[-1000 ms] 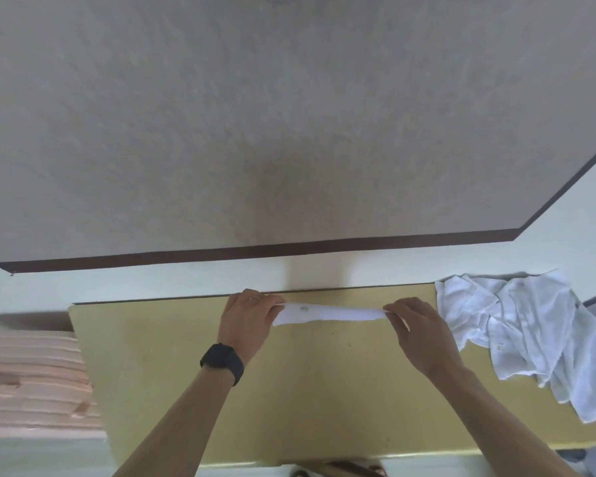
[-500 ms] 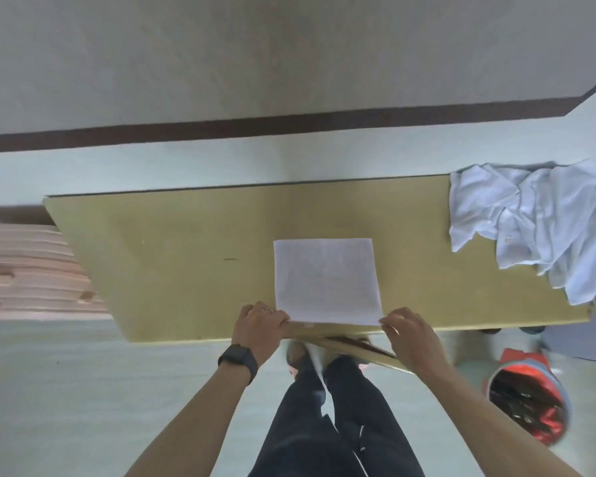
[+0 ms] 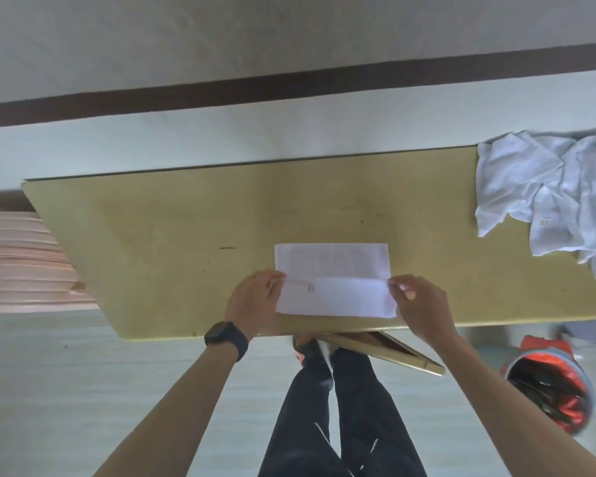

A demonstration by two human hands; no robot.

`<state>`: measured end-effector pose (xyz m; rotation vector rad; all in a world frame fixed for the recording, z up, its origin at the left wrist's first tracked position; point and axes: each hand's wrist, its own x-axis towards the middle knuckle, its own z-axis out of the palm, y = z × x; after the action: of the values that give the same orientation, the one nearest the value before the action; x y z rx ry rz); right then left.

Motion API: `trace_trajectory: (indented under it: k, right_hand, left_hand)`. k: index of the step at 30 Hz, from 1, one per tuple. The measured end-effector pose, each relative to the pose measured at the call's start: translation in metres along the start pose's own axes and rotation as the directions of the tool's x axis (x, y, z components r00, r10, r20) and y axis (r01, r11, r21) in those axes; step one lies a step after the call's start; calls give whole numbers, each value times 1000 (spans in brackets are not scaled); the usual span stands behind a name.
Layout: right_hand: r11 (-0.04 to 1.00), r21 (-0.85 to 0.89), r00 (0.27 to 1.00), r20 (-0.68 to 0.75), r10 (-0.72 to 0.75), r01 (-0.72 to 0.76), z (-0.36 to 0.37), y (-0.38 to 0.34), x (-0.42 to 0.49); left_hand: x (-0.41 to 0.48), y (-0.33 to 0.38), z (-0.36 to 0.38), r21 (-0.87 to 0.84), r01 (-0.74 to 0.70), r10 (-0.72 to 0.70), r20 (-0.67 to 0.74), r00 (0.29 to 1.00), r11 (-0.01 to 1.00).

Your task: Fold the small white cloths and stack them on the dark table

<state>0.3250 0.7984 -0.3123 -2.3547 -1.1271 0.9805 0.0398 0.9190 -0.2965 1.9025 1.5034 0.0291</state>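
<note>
A small white cloth [image 3: 334, 266] lies near the front edge of the yellow-green table [image 3: 172, 242], its near part turned over onto itself up to about the middle. My left hand [image 3: 253, 299] pinches the left corner of the turned-over flap. My right hand [image 3: 418, 308] pinches the right corner of the same flap. A crumpled heap of white cloths [image 3: 551, 191] lies at the table's far right end.
A stack of pale pink boards [image 3: 21, 263] stands left of the table. A red bucket [image 3: 551, 383] sits on the floor at the right. My legs [image 3: 338, 407] and a slanted table brace [image 3: 386, 352] are below the front edge. A wall runs behind the table.
The cloth was held stretched in the air, then laid flat on the table. Both hands have now carried its near edge away from me, over the cloth to the middle.
</note>
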Motion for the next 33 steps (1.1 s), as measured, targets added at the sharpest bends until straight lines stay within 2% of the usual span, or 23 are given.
trace_trajectory:
  k: [3, 7, 13, 21, 25, 29, 33]
  right_hand:
    - [975, 194, 991, -47, 123, -112, 1, -14, 35]
    - [962, 250, 982, -115, 147, -115, 13, -14, 66]
    - [986, 161, 983, -176, 61, -32, 29, -8, 83]
    - [997, 57, 969, -244, -43, 59, 36, -2, 79]
    - [987, -63, 950, -266, -162, 150, 42, 4, 74]
    - [934, -274, 927, -230, -297, 232, 45, 6, 73]
    - [945, -218, 945, -167, -281, 243, 41, 3, 73]
  left_hand:
    - [36, 3, -2, -177, 89, -109, -107, 988, 980]
    - [70, -7, 8, -280, 175, -205, -85, 975, 944]
    - [86, -18, 22, -214, 204, -222, -65, 973, 955]
    - [87, -20, 23, -122, 158, -166, -59, 984, 980]
    - [83, -19, 22, 46, 133, -130, -60, 990, 990]
    - [84, -16, 22, 244, 76, -64, -56, 996, 967]
    - [86, -11, 17, 217, 70, -69, -10, 998, 974]
